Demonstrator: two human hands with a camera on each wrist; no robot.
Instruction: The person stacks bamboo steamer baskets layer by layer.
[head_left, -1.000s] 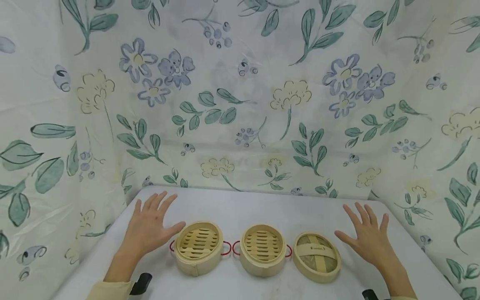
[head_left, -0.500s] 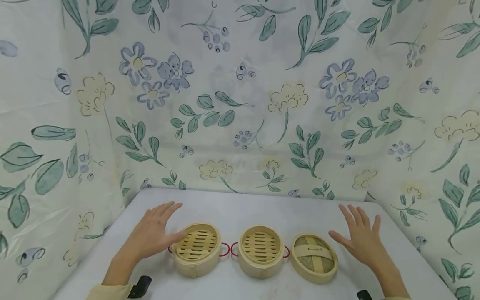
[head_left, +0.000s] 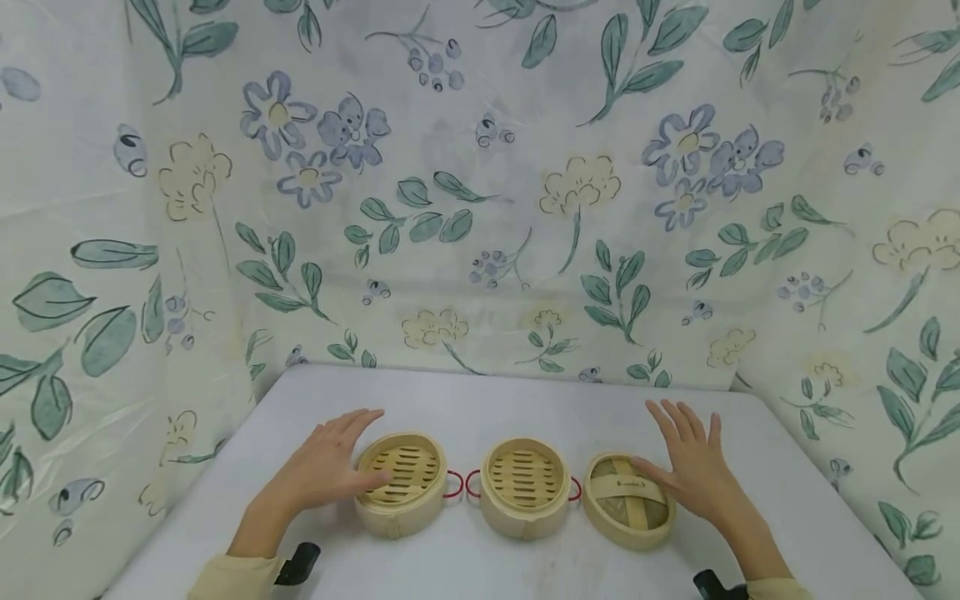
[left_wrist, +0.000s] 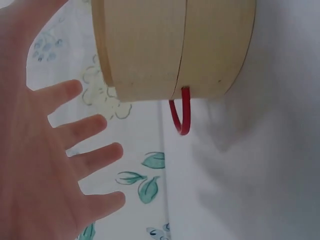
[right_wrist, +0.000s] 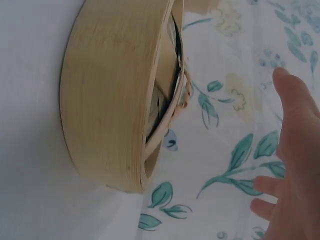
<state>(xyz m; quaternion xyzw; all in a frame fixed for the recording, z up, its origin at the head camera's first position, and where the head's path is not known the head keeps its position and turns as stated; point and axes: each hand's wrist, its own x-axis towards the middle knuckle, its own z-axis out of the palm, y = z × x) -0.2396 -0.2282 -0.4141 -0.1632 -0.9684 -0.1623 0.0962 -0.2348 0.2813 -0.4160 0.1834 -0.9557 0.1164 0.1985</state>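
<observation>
Two round bamboo steamer baskets with slatted bottoms and red handles stand side by side: a left basket (head_left: 401, 521) and a middle basket (head_left: 525, 525). To their right lies the woven bamboo steamer lid (head_left: 636, 537). My left hand (head_left: 318, 467) hovers at the left basket's left side, fingers spread, thumb in front of its rim in the head view. In the left wrist view that basket's wall and one red handle (left_wrist: 186, 112) show apart from the fingers. My right hand (head_left: 697, 467) hovers right of the lid, its thumb overlapping the lid's edge in the head view, holding nothing.
The baskets and lid stand on a white table (head_left: 480, 396). Behind and at both sides hangs a floral-patterned curtain (head_left: 480, 208). A black strap-like device (head_left: 298, 564) sits at my left wrist, another black device (head_left: 716, 586) at the right.
Both hands have moved inward, the left toward the left basket and the right toward the lid. The baskets and lid have stayed in place; the head view has shifted slightly.
</observation>
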